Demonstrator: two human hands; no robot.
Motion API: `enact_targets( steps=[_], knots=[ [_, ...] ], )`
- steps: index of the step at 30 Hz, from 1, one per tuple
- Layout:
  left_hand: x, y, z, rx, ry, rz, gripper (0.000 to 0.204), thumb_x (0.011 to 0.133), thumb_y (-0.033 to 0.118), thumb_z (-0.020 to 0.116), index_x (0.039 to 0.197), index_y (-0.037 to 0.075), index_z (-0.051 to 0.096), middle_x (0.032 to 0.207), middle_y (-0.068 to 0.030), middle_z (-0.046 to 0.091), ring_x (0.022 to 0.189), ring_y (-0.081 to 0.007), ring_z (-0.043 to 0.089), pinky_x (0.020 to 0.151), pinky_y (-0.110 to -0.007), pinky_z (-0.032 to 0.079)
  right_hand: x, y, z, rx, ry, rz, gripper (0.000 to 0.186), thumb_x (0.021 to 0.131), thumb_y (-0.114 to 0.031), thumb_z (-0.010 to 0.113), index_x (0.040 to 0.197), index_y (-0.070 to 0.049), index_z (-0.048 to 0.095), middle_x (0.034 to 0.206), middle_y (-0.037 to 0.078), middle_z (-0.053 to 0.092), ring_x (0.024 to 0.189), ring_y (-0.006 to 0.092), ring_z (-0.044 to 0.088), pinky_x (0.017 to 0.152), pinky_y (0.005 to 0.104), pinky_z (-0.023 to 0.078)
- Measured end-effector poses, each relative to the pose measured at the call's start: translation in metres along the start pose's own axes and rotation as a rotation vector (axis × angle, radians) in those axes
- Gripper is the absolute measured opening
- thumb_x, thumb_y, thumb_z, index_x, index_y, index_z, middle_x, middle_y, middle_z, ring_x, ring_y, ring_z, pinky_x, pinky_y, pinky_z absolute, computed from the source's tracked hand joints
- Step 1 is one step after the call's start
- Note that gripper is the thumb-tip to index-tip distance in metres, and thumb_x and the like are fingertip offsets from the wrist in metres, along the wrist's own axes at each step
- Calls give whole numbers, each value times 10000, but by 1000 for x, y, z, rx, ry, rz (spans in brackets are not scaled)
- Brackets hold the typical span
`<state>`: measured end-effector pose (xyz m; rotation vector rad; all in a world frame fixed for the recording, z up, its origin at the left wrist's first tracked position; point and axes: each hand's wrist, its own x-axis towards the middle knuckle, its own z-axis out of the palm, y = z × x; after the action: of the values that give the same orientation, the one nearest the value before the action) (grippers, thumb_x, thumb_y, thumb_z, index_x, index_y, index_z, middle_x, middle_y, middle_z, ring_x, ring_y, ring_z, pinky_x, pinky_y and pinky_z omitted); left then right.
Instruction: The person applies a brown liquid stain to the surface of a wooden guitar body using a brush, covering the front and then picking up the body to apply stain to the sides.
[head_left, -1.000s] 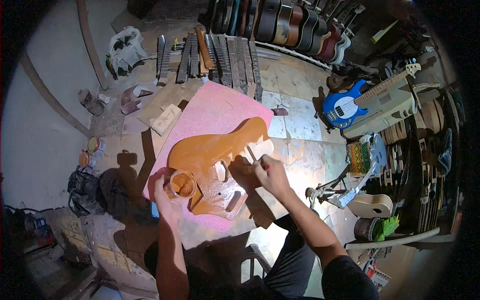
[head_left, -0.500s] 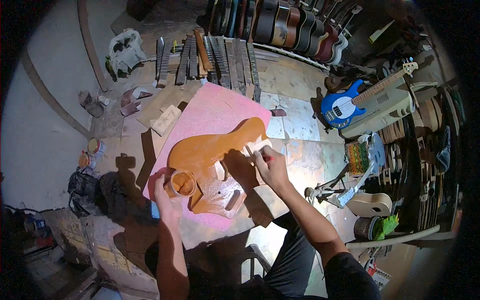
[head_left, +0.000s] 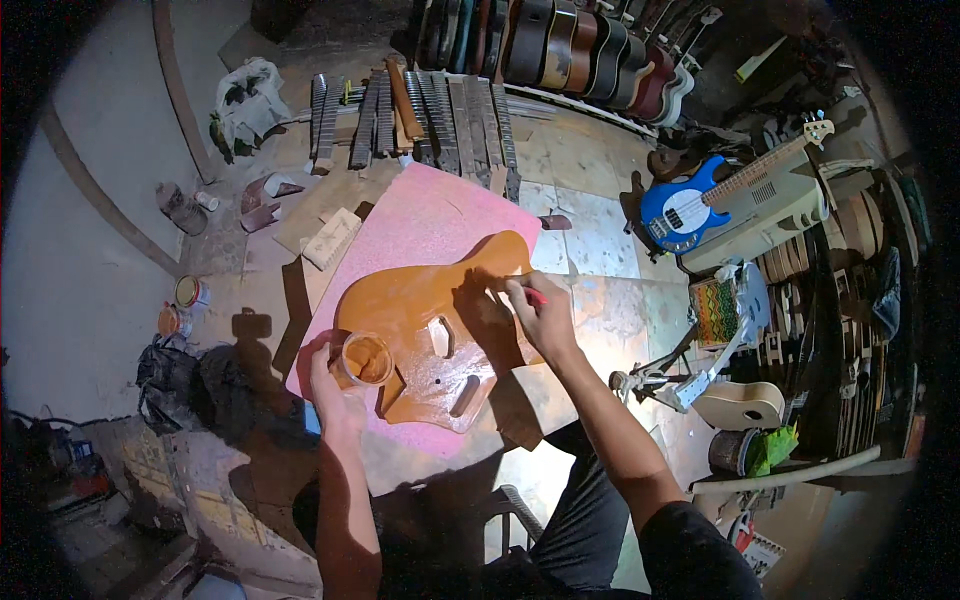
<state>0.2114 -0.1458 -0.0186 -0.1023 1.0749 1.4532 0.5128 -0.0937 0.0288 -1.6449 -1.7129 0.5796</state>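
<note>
Item: my left grip point(head_left: 340, 395), clamped round a small cup of orange stain point(head_left: 362, 358) — light, open-topped, spills easily; best taken round the wall, level. My right grip point(head_left: 540, 310), fingers together on a thin red-tipped applicator point(head_left: 538, 296), at the upper horn. Between both: guitar body point(head_left: 430, 335), wet orange, rigid, probably heavy, slippery; hold by bare edges. Beneath: pink sheet point(head_left: 440, 210). Beyond: guitar necks point(head_left: 420, 115); blue bass point(head_left: 690, 210).

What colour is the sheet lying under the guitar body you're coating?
Pink: the sheet under the orange-brown guitar body shows best in the head view.
</note>
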Motion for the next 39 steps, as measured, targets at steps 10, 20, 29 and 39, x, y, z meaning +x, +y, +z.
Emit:
enact_targets(
  steps=[10,20,29,39],
  knots=[
    [6,-1,-7,60,-18,34,218,971,247,538,1130,110,597,1144,-61,625,1129,-242,600,935,-514,523,-17,4,-14,-127,1,87,250,925,-180,647,788,17,573,699,221,619,631,382,621,593,415,488],
    [2,3,1,11,76,-5,232,968,251,538,1138,108,606,1161,-53,625,1147,-230,588,950,-508,510,-42,31,-20,-98,-71,192,224,929,-168,635,820,21,586,682,202,619,606,262,619,596,371,487],
    [3,2,1,-15,6,7,222,969,246,541,1131,107,603,1170,-68,624,1117,-244,603,937,-485,517,6,55,11,-183,291,43,296,943,-181,648,768,26,529,644,208,567,573,320,575,565,404,438],
    [10,-2,-5,10,24,-16,227,965,251,545,1140,112,591,1159,-67,625,1133,-244,595,950,-498,515,31,64,-5,-11,434,199,318,967,-221,617,786,34,557,677,180,630,614,184,601,593,353,469]
  ],
)
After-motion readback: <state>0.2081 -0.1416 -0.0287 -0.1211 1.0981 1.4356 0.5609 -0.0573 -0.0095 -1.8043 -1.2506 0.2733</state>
